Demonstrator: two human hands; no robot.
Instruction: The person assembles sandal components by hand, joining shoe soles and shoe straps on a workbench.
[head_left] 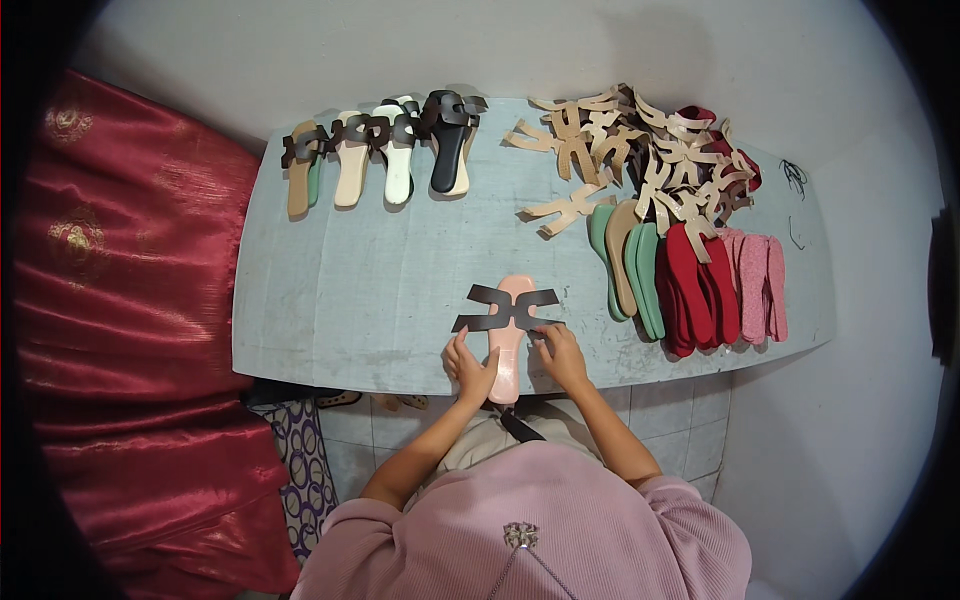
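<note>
A pink sandal sole lies upright-wise near the table's front edge, its heel toward me. Across its upper half rests a dark brown H-shaped strap, flat, with its ends sticking out on both sides. My left hand is closed at the sole's left edge, thumb against the sole and fingertips by the strap's lower left end. On the other side, my right hand has its fingertips closed at the strap's lower right end. Parts of both grips are too small to make out.
Sandals with dark straps stand in a row at the back left. Beige and dark strap pieces are heaped at the back right. Below them lie green soles, red soles and pink speckled soles. A red curtain hangs left.
</note>
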